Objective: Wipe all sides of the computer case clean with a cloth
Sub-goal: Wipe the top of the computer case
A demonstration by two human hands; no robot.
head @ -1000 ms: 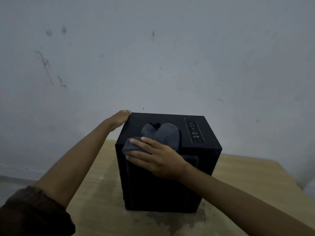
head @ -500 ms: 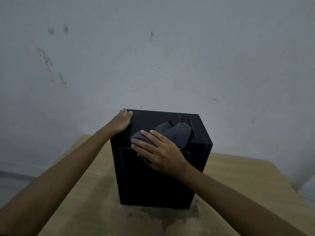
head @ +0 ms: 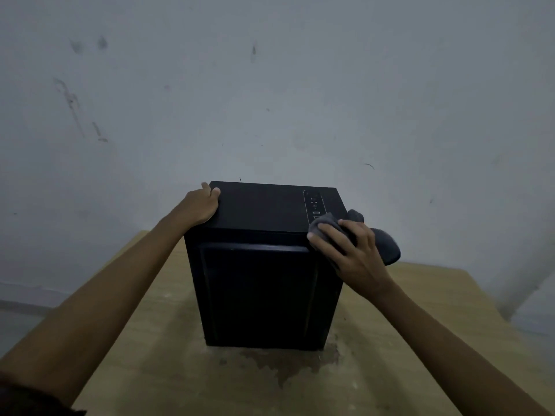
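Note:
A black computer case [head: 261, 295] stands upright on a wooden table [head: 156, 364], its top panel with a strip of buttons and ports along the right side. My left hand [head: 199, 207] grips the case's top left edge, fingers curled over it. My right hand [head: 348, 250] presses a dark grey cloth [head: 384, 244] against the near right top corner of the case with straight fingers. Part of the cloth hangs off the right side past the corner.
A scuffed pale wall [head: 270, 100] rises close behind the case. A dark damp-looking stain [head: 288, 367] marks the tabletop just in front of the case. The table's left edge runs diagonally at the lower left, its far right corner near the wall.
My right hand has slid the cloth from the middle of the case's top to its near right corner. The left hand stays on the top left edge.

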